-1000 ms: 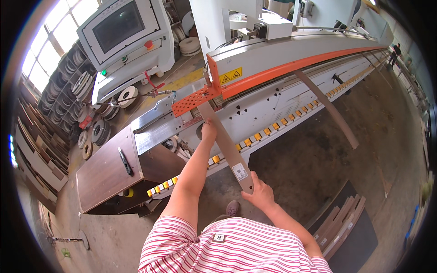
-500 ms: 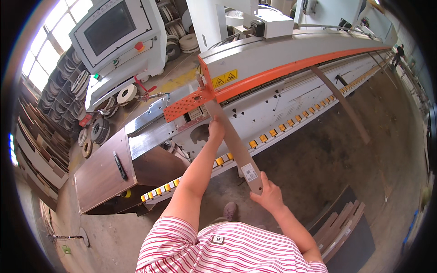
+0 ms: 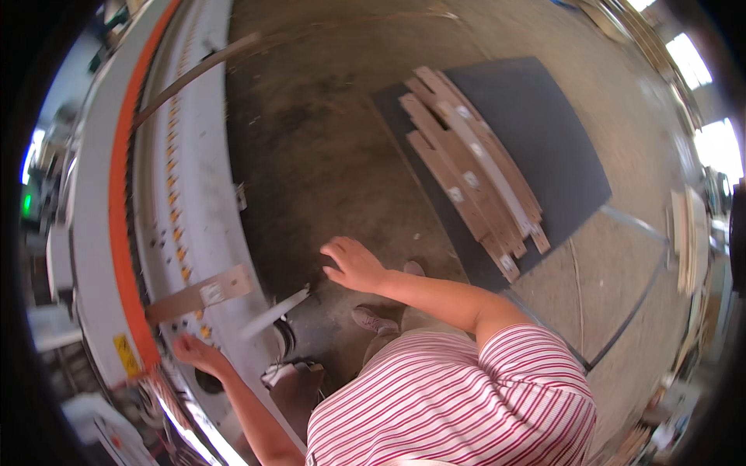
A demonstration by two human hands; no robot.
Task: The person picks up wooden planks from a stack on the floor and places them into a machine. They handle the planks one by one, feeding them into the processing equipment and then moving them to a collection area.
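Note:
A narrow brown board (image 3: 216, 293) with a white label lies across the edge of the long machine, its inner end under the orange-edged grey beam (image 3: 118, 186). Just nearer than this board, my left hand (image 3: 203, 355) is over the machine bed. It looks open and holds nothing, though the fingers are a little blurred. My right hand (image 3: 353, 264) hangs above the floor, thumb and fingers apart, touching nothing. Off to the right, several narrow brown boards (image 3: 474, 186) with white labels lie side by side on a dark grey sheet (image 3: 536, 124).
Yellow rollers (image 3: 174, 198) line the machine bed (image 3: 210, 155). A long brown bar (image 3: 190, 75) sticks out from the machine farther along. A pale metal arm (image 3: 276, 313) projects near my left forearm. Stacked panels (image 3: 688, 241) stand at the far right.
Both hands have let go of the narrow board, which now rests on the machine by itself. My view has swung right, toward the boards on the dark sheet.

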